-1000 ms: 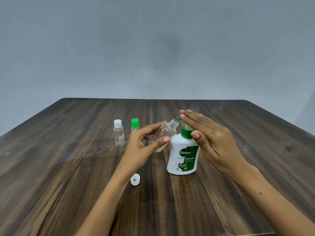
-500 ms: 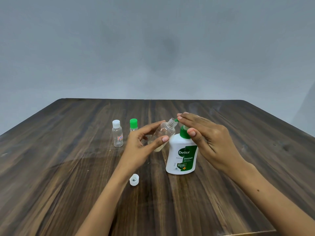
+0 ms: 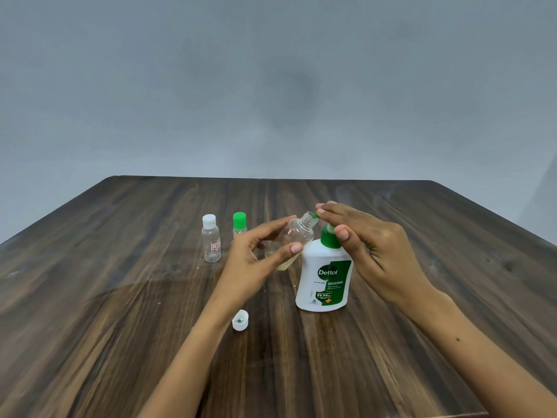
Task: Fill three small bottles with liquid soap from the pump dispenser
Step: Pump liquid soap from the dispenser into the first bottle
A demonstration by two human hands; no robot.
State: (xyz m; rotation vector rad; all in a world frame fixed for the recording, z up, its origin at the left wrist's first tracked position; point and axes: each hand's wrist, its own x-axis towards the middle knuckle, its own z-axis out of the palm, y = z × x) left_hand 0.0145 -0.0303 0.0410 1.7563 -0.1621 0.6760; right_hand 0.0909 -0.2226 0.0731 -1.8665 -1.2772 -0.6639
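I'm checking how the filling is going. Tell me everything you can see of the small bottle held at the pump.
The small bottle is clear plastic with a threaded neck and no cap on. A little pale yellowish liquid sits at its lower end. It is tilted, its mouth raised toward the green spout of the pump dispenser, right by the tip. The left hand holds it off the table, thumb in front and fingers behind. The right hand presses the pump head and does not touch the bottle.
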